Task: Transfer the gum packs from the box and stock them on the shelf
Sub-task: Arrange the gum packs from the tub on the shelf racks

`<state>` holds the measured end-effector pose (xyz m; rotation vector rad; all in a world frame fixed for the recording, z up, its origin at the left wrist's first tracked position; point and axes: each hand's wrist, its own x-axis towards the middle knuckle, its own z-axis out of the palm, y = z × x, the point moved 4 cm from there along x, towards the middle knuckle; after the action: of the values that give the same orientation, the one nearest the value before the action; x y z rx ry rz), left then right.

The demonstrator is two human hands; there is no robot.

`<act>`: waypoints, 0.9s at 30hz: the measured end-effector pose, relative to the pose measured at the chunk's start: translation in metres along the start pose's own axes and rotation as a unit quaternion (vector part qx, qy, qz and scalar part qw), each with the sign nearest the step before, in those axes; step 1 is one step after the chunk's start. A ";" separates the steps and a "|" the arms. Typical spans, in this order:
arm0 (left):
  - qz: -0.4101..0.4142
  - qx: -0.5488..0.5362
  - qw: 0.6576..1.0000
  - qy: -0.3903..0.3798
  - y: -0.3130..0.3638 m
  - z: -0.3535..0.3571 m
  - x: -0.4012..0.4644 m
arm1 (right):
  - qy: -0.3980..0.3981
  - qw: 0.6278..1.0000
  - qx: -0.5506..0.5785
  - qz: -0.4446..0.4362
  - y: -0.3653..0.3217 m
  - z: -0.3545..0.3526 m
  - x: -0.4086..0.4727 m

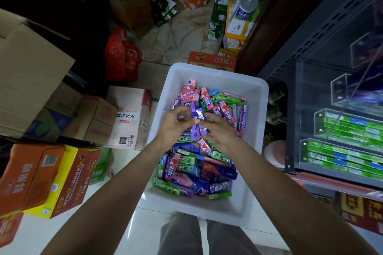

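Note:
A white plastic box (pixel 257 97) on the floor holds a heap of gum packs (pixel 199 163) in green, pink, blue and purple. Over its middle, my left hand (pixel 176 128) and my right hand (pixel 219 132) meet around a bundle of purple gum packs (pixel 196 122). Fingers of both hands curl round the bundle, which stands roughly upright between them. To the right is a dark metal shelf (pixel 290 80) with clear acrylic dividers; green gum packs (pixel 348 130) lie in its lower rows.
Cardboard cartons (pixel 128 113) crowd the floor to the left, with orange and yellow cases (pixel 47 178) nearer me. A red bag (pixel 122 55) and drink cartons (pixel 238 18) stand beyond the box. My legs (pixel 199 236) are at the bottom edge.

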<state>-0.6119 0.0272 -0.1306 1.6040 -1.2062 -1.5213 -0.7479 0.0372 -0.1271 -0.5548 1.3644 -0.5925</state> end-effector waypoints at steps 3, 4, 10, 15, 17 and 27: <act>-0.033 -0.107 0.994 -0.003 0.010 0.004 -0.009 | 0.004 1.000 -0.009 -0.025 -0.006 0.003 -0.009; -0.041 -0.127 0.991 0.002 0.015 0.004 -0.011 | 0.007 0.999 -0.010 -0.046 -0.011 0.003 -0.012; -0.095 -0.200 0.975 -0.024 0.041 0.011 -0.024 | 0.023 0.989 0.027 -0.144 -0.044 -0.002 -0.046; -0.099 -0.186 0.976 -0.048 0.075 0.030 -0.035 | 0.028 0.984 0.110 -0.134 -0.056 -0.027 -0.079; -0.090 -0.169 0.980 -0.050 0.089 0.040 -0.038 | 0.036 0.981 0.141 -0.131 -0.060 -0.043 -0.093; 0.044 -0.082 0.988 -0.122 0.165 0.144 -0.079 | 0.052 0.965 0.100 -0.239 -0.079 -0.147 -0.181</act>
<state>-0.7795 0.0552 0.0284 1.2692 -1.2263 -1.7501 -0.9185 0.0986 0.0400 -0.7001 1.2521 -1.1522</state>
